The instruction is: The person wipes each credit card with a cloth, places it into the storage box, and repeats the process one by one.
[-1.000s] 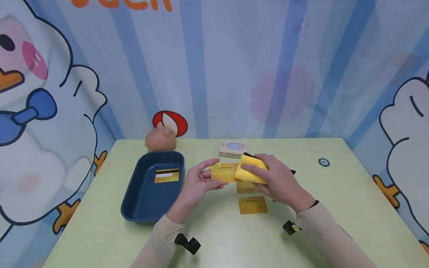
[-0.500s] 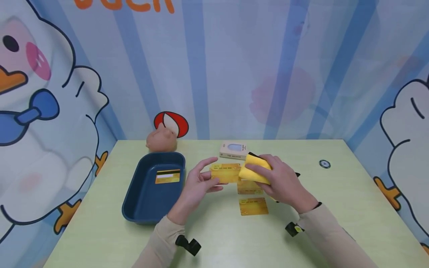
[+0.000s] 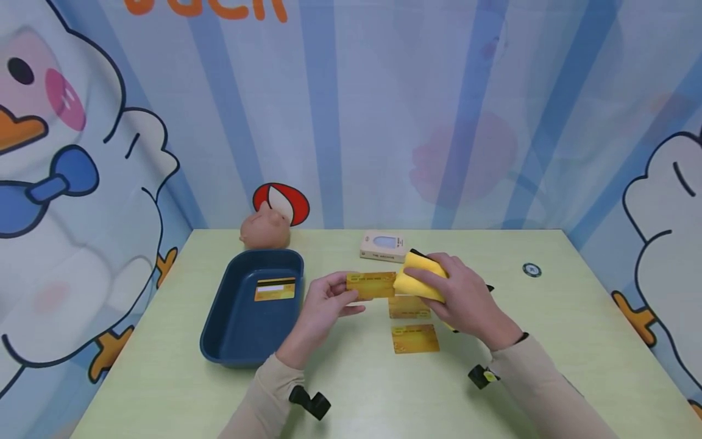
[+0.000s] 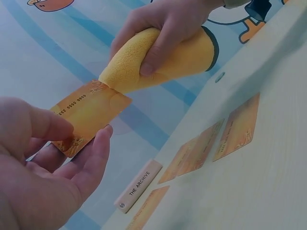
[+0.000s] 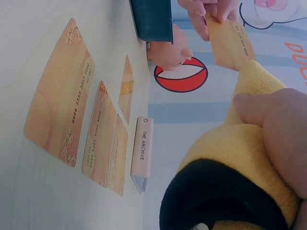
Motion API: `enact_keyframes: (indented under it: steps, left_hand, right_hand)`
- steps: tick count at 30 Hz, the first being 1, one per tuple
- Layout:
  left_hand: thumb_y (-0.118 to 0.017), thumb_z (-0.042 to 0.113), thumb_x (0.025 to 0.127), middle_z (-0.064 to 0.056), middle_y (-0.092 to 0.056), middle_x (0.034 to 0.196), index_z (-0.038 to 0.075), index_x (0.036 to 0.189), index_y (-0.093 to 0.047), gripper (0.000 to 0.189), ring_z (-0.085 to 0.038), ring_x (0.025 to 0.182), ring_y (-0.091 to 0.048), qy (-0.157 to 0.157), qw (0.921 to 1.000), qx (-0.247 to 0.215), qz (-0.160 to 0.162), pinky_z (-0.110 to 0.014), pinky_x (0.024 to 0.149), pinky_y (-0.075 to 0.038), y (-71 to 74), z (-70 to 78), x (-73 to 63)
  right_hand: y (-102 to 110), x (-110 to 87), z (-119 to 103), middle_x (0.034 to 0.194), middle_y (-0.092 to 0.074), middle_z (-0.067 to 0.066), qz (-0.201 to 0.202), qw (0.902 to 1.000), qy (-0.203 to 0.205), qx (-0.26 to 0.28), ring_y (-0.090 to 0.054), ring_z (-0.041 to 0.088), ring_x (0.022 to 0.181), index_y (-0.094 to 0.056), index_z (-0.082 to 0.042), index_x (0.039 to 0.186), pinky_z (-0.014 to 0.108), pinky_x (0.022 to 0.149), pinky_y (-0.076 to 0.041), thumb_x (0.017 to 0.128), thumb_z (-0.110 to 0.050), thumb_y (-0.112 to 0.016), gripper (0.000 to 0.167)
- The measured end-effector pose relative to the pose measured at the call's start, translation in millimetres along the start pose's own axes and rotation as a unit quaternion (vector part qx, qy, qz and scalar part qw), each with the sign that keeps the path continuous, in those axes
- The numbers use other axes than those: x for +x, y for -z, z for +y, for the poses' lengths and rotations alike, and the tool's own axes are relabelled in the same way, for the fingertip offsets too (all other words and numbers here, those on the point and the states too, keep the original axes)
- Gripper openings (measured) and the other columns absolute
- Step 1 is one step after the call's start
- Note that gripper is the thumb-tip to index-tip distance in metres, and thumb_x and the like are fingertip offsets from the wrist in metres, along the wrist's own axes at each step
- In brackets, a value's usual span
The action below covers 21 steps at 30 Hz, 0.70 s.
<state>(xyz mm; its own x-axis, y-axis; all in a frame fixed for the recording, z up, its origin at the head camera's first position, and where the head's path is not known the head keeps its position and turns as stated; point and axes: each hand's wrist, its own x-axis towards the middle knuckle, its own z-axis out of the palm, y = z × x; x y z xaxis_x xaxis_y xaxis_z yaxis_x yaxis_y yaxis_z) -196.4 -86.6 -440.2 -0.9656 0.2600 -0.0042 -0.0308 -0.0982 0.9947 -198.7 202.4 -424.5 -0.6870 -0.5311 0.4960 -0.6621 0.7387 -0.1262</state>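
My left hand [image 3: 323,305] pinches a gold bank card [image 3: 371,285] between thumb and fingers, held up off the table with its printed number showing. In my right hand [image 3: 460,296] is a folded yellow cloth [image 3: 419,277] with a black edge. The cloth's tip meets the card's free right end, as the left wrist view also shows with the cloth [image 4: 129,64] over the card's corner. Below the hands, a gold card [image 3: 415,339] lies on the table, and another card [image 3: 408,308] behind it is partly covered by the right hand. The right wrist view shows several cards [image 5: 60,100] lying flat.
A dark blue tray [image 3: 249,329] stands on the left, with a card [image 3: 274,289] lying striped side up in it. Behind it sits a pink pig figure [image 3: 265,230]. A small box [image 3: 382,247] marked "THE ARCHIVE" is at the back; a round chip [image 3: 531,269] lies right.
The cloth has slid right, from over the card's right part to its end. My left index finger, raised before, has come down behind the card, which has tilted slightly.
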Motion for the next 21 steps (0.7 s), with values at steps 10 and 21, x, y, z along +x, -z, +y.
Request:
enact_keyframes:
  steps: [10, 21]
  left_hand:
    - [-0.061, -0.006, 0.101, -0.024, -0.067, 0.129, -0.009, 0.130, -0.068, 0.030, -0.034, 0.113, -0.071, -0.017, 0.9996, -0.017, 0.016, -0.040, 0.089, -0.063, -3.0, 0.0, 1.5]
    - [-0.062, -0.010, 0.099, -0.024, -0.064, 0.139, -0.012, 0.117, -0.072, 0.020, -0.033, 0.119, -0.069, -0.026, 0.9987, -0.015, 0.041, -0.040, 0.092, -0.061, -4.3, -4.7, 3.5]
  right_hand:
    - [4.6, 1.4, -0.5, 0.133, -0.059, 0.019, 0.005, 0.9999, 0.003, -0.011, -0.062, 0.035, 0.105, -0.066, -0.028, 0.139, 0.048, 0.074, -0.061, 0.087, -0.019, -0.086, 0.056]
    - [7.4, 1.5, 0.8, 0.133, -0.059, 0.020, 0.016, 0.9998, 0.004, -0.012, -0.063, 0.035, 0.105, -0.067, -0.027, 0.138, 0.049, 0.073, -0.061, 0.087, -0.019, -0.087, 0.056]
